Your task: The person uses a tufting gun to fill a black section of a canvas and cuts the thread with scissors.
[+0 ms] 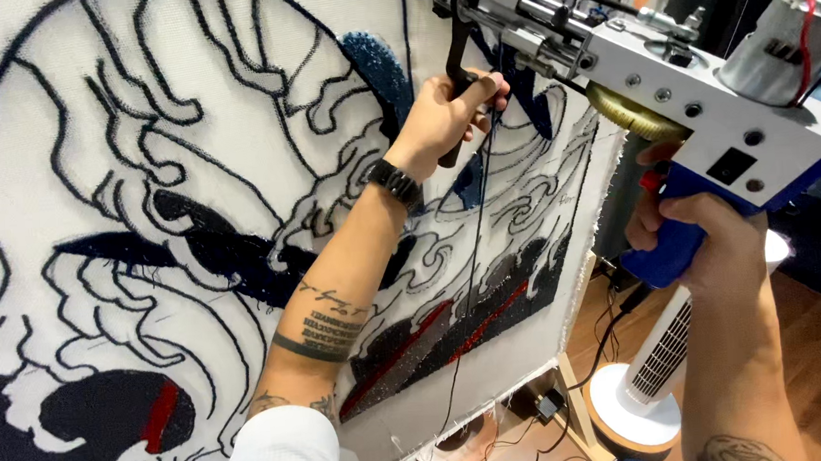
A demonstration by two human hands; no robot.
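Here, in the head view, I am mid-way through tufting: my left hand (448, 112) has its grip wrapped around the black front handle (456, 59) of the tufting gun (671, 97), and my right hand (694, 225) grips the blue rear handle (667, 246). The gun sits at one o'clock, nose against the stretched cloth (189, 227). I judge steady pressure matters. No packages or signs show; a white fan (656, 367) stands at five o'clock.

A rug-making workshop: stretched tufting cloth (185, 179), tufting gun (671, 97).
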